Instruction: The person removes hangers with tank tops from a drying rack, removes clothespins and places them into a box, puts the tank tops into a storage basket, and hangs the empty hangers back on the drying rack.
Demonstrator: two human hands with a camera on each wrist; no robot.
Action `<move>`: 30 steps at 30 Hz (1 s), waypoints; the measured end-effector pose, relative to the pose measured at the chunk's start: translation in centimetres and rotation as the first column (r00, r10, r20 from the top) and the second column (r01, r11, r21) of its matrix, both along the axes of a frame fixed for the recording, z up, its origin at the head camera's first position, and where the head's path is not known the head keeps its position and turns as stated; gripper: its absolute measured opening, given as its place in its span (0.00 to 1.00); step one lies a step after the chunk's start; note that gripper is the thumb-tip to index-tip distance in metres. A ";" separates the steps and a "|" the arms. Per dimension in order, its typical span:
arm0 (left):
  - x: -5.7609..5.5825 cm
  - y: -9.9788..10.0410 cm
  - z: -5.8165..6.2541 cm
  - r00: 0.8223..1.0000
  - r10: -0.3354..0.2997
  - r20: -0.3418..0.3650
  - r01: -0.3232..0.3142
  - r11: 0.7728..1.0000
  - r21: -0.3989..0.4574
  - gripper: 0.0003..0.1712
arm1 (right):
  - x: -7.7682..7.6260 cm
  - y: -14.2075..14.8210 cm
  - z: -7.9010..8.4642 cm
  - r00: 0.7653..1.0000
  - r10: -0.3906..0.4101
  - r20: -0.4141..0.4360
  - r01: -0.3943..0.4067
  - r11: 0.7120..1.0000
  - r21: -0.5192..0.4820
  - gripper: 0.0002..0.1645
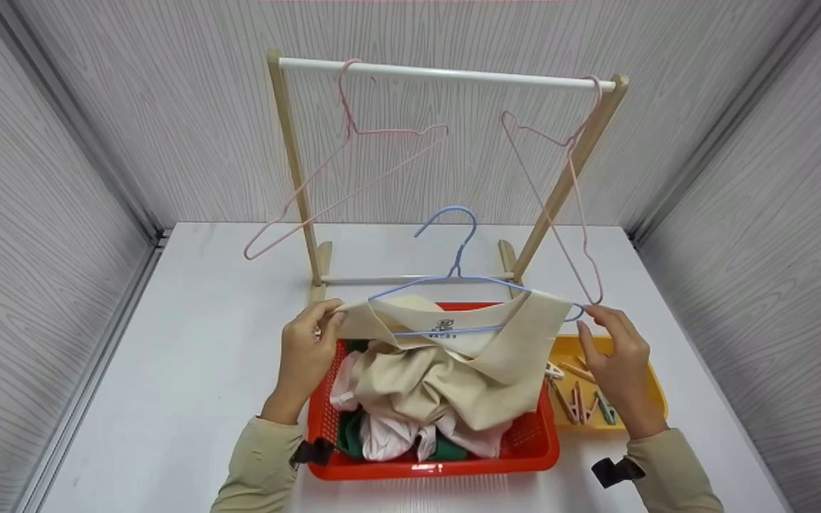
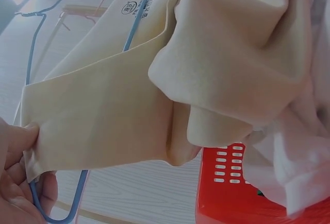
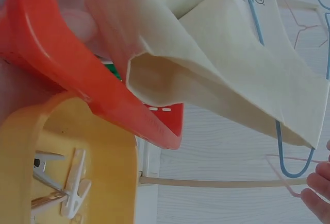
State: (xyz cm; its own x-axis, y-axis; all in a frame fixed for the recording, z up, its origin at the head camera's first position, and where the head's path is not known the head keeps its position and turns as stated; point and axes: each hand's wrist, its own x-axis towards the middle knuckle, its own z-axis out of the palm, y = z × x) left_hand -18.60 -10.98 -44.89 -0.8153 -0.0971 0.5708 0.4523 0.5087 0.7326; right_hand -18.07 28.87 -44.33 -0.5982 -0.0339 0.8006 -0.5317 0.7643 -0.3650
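A beige sleeveless top (image 1: 510,370) with a dark print inside its neck hangs over a blue hanger (image 1: 459,249), held above a red basket. My left hand (image 1: 311,349) pinches the top's left shoulder strap; in the left wrist view, the thumb (image 2: 23,137) presses the cloth, and the hanger's blue end loops out below it. My right hand (image 1: 617,356) is beside the hanger's bare right end, thumb and forefinger apart. In the right wrist view, its fingers (image 3: 318,185) lie next to that blue loop (image 3: 295,175). The top's lower part is bunched over the basket.
The red basket (image 1: 425,469) holds white, pink and green cloth. To its right, a yellow tray (image 1: 656,399) contains several clothespins (image 1: 576,402). Behind stands a wooden rack with a white rail (image 1: 446,73), carrying two pink hangers (image 1: 382,132). Pale patterned walls surround the white table (image 1: 189,370).
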 end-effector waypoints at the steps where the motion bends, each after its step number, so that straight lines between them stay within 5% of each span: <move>1: 0.0 0.0 0.0 1.000 -0.004 -0.002 0.004 1.000 0.002 0.07 | -0.1 0.0 0.0 1.000 0.004 0.000 -0.004 1.000 -0.002 0.18; 19: 0.1 0.1 -0.1 0.999 -0.016 -0.037 0.016 1.000 -0.012 0.07 | -0.7 -0.6 0.5 0.995 0.064 0.082 -0.066 0.998 0.020 0.23; 30: 0.1 0.0 0.0 0.999 -0.034 -0.021 0.033 0.999 -0.017 0.07 | -1.8 -0.8 0.1 0.982 0.155 0.104 -0.156 0.988 -0.004 0.17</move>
State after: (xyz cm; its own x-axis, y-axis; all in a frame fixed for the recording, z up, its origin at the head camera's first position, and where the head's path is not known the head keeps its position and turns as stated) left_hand -18.50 -10.97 -44.89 -0.8058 -0.0601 0.5891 0.4845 0.5052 0.7142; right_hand -19.84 28.11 -44.25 -0.6650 -0.1361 0.7343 -0.6036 0.6770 -0.4211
